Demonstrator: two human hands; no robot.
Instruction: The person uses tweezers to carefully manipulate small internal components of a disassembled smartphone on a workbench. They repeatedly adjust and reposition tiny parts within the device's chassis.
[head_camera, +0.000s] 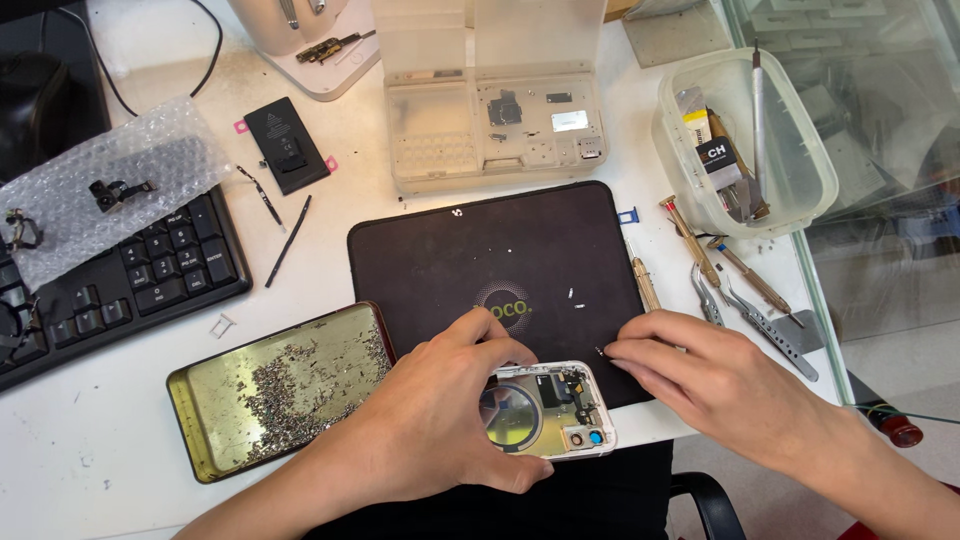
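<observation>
At the lower centre of the frame, the left hand (430, 420) was clamped on an opened phone shell (548, 408), fingers over its top edge and thumb under its near edge, pinning it flat where the black mat (480, 250) ended at the desk's (90, 440) near edge. Inside the shell a round coil and small parts by the camera holes showed. Just right of it, the right hand (710, 380) rested on the mat with fingertips together on a tiny dark part (601, 351), too small to tell whether a screw or a clip.

The step in hand looked like fine work on the shell's inner parts, with one small piece being picked off the mat. The next move would likely call for a steady pinch and a short carry to the shell without dropping the piece, while the left grip kept the shell from sliding.

At lower left lay a metal tray (200, 420) holding loose screws. Screwdrivers (690, 240) and tweezers (745, 310) lay right of the mat. A clear parts box (495, 100) stood open at upper centre, a plastic tub (800, 170) of tools at upper right, and a battery (287, 145), keyboard (150, 270) and bubble wrap (110, 180) at upper left.
</observation>
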